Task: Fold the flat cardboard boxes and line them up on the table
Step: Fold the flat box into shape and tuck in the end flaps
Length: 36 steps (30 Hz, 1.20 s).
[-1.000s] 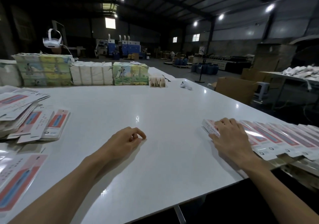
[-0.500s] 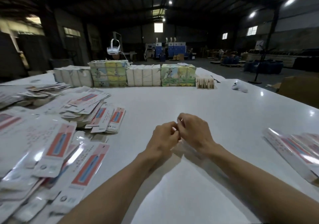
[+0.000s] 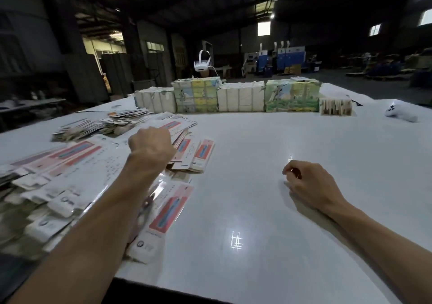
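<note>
Several flat white cardboard boxes with pink-and-blue prints lie in a loose heap on the left of the white table. One flat box lies at the heap's near edge, partly under my left forearm. My left hand hovers over the far part of the heap, next to a small stack of flat boxes. Its back faces me and its fingers are hidden. My right hand rests on bare table to the right, fingers loosely curled, holding nothing I can see.
Bundled stacks of printed and white cartons form a row along the table's far side. A small tan stack and a white controller lie at the far right. A white headset sits behind the row. The table's near edge runs below my forearms.
My hands have parted from the middle of the table. The left one reached out over the heap of flat boxes, the right one drew off to the right. My view swung left.
</note>
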Each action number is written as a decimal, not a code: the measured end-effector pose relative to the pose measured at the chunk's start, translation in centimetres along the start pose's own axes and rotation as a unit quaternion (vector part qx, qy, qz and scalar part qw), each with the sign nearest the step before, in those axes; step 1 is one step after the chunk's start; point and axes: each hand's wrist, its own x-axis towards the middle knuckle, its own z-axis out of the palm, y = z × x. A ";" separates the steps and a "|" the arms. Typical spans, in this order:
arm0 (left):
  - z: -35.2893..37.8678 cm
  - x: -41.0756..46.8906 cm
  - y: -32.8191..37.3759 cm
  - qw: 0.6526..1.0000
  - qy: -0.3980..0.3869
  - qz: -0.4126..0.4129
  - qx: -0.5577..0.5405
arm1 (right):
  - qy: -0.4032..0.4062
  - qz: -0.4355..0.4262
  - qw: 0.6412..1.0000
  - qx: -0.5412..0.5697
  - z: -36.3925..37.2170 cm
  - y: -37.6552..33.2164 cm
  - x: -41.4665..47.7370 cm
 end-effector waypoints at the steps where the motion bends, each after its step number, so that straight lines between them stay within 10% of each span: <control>1: 0.1 0.3 -1.5 0.999 -0.018 -0.035 0.015 | 0.000 0.000 1.000 0.010 0.0 0.1 0.0; 9: 3.8 0.6 -6.9 0.987 -0.114 -0.084 0.077 | -0.007 0.000 0.999 0.044 -0.1 -0.1 -0.1; 23: 0.0 1.4 -5.9 0.935 -0.233 0.046 -0.266 | -0.005 -0.041 0.993 0.114 -0.8 -0.6 -0.5; 26: -0.3 -0.6 -0.6 0.854 -0.305 0.129 -0.402 | 0.004 -0.038 0.988 0.150 -1.1 -0.8 -0.5; 31: 2.2 -3.5 9.2 0.601 -0.463 0.151 -0.634 | 0.081 -0.053 0.970 0.224 -1.9 -1.2 -0.3; 36: 4.2 -5.7 16.3 0.495 -0.529 0.125 -0.678 | 0.182 -0.055 0.958 0.215 -2.7 -0.6 0.3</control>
